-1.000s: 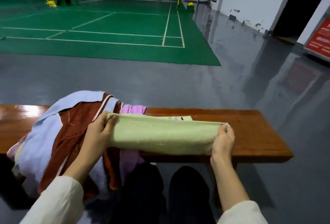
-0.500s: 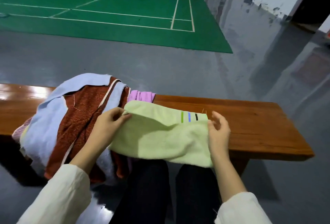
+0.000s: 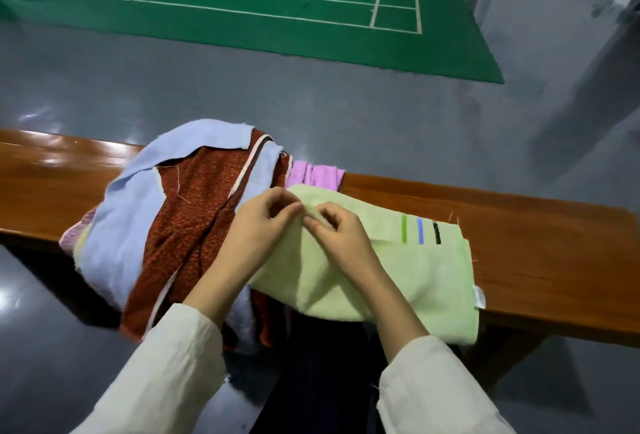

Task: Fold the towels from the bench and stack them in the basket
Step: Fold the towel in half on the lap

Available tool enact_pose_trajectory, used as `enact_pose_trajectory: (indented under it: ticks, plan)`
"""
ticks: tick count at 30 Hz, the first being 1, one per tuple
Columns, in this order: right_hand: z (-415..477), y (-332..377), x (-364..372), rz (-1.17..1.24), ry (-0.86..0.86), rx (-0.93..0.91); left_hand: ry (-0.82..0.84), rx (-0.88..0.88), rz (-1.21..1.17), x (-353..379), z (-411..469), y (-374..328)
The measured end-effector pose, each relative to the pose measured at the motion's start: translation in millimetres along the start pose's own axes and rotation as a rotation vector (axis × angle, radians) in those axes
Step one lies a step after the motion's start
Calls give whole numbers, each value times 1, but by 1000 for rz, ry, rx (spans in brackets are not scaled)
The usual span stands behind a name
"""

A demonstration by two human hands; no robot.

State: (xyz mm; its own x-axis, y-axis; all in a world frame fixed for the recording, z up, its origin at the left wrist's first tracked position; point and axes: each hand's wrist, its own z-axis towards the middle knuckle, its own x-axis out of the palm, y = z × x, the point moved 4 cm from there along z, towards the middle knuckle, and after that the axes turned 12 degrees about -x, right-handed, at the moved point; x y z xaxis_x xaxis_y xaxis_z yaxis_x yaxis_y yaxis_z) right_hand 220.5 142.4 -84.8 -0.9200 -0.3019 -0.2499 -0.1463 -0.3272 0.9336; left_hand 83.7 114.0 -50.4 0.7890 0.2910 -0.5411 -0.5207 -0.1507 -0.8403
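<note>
Head view, looking down at the middle of the frame: the fingers (image 3: 289, 213) of the left hand (image 3: 258, 229) and those of the right hand (image 3: 341, 236) are curled and nearly meet tip to tip, both pinching a raised bit of the upper edge of a pale green towel (image 3: 408, 271). That towel lies folded over, partly on the worktop (image 3: 536, 253) and partly hanging off its near edge over the person's dark trousers (image 3: 322, 364). Three short stripes (image 3: 420, 231), green, blue and black, show to the right of the hands, and a small white label (image 3: 479, 296) sticks out at the towel's lower right edge. Just left of the hands, touching the green towel, sits a loose heap: a rust-red towel (image 3: 187, 225) with a pale border, a light blue cloth (image 3: 117, 225) draped round it, and a pink towel (image 3: 315, 175) peeking out behind. Cream sleeves (image 3: 166, 371) fill the bottom of the frame. Beyond the worktop lie a grey floor (image 3: 311, 97) and, at the top, a green court (image 3: 277, 0) with white lines.
</note>
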Motion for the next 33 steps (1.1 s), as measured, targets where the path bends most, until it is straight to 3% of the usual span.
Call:
enact_pose_trajectory:
  ticks: [4,8,15,18,22,24,33]
  plan:
    - [2,-15,3,36,-116,32,-100,-116,259,5,31,19]
    - [1,-34,9,92,-129,99,18,-306,577,27,53,38]
    - [4,-45,13,110,-143,111,32,-420,670,37,65,39]
    - [3,-46,17,109,-145,114,37,-393,473,38,67,30]
    - [4,-40,10,145,-173,96,103,-468,-241,33,67,18]
    - [2,-29,2,151,-218,54,144,-467,-463,31,60,11]
    - [-40,38,-44,64,-313,-96,109,-229,-689,27,-11,-30]
